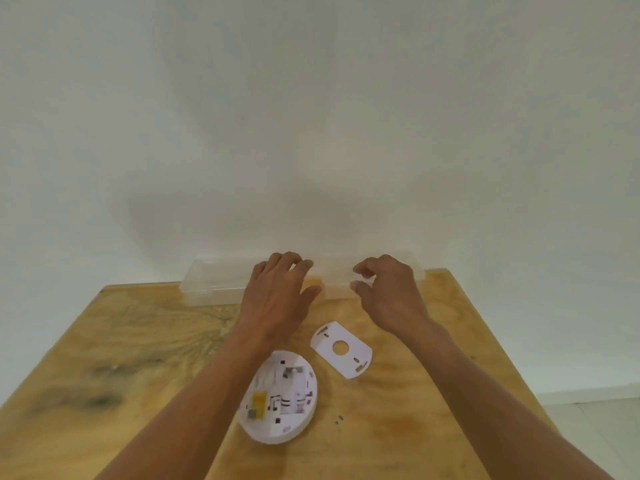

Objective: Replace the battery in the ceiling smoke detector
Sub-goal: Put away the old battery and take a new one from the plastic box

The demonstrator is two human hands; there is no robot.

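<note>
Head view shows my left hand [277, 292] and right hand [388, 289], fingers apart and empty, at the clear box [214, 284]; with the smoke detector [280, 400] face-down nearer me, I should lift its lid evenly

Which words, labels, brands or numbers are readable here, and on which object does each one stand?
No text is readable.
Smoke detector: dark marks and a yellow patch, too blurred to read.
Mounting plate: only slots and a hole, no print.
Clear plastic box: no label visible.
</note>
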